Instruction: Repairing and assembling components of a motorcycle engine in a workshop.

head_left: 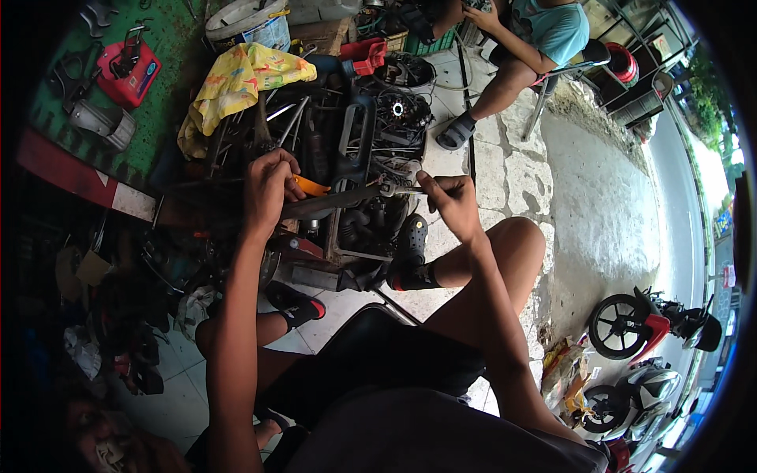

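Note:
My left hand (270,188) is closed around an orange-handled tool (312,186), beside a long dark metal bar (335,200). The bar runs rightward to a small silvery fitting (388,189). My right hand (449,197) pinches a slim silvery piece (412,190) at that end, thumb and fingers together; whether it is a separate tool or part of the fitting I cannot tell. Under and behind both hands lie trays (355,142) of rods, tools and greasy parts. My left palm's contents are partly hidden by the fingers.
A green bench (154,102) with a red case (126,72), a yellow cloth (244,75) and a bucket (236,24) is at upper left. A seated person (544,31) is at upper right. Motorcycles (639,331) stand beside the road at right; cluttered parts (110,315) fill the lower left.

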Action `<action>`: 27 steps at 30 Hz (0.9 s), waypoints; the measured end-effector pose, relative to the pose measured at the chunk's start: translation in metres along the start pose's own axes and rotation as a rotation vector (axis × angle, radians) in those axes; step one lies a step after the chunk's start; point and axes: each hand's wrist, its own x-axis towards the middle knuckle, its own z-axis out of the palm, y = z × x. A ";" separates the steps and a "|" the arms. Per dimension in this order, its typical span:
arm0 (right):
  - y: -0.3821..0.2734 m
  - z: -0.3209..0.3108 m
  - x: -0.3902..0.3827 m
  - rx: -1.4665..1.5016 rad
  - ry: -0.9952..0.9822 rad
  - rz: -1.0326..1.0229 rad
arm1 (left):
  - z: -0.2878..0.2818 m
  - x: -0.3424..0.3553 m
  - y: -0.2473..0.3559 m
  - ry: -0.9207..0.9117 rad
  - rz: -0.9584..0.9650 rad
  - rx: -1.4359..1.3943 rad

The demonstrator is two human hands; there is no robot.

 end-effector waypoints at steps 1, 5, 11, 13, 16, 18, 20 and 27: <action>-0.002 0.001 0.003 -0.002 -0.001 -0.006 | -0.003 -0.001 0.000 -0.002 -0.014 0.012; 0.021 0.022 0.000 0.131 0.086 -0.023 | -0.009 -0.008 0.001 0.090 0.025 0.063; 0.069 0.001 -0.009 0.240 0.309 -0.214 | 0.011 0.008 -0.016 0.047 0.150 0.224; 0.065 0.003 -0.008 0.198 0.224 -0.162 | -0.009 -0.005 0.003 0.200 0.305 0.146; 0.050 0.008 -0.009 0.211 0.230 -0.199 | -0.050 -0.037 0.054 0.178 0.270 0.637; 0.050 0.003 -0.010 0.425 0.233 -0.100 | -0.068 -0.118 0.107 0.124 0.248 0.967; 0.044 0.013 -0.003 0.541 0.194 -0.081 | -0.074 -0.184 0.150 0.079 0.196 1.294; 0.037 0.004 -0.010 0.753 0.317 0.126 | -0.066 -0.359 0.226 -0.267 -0.021 2.237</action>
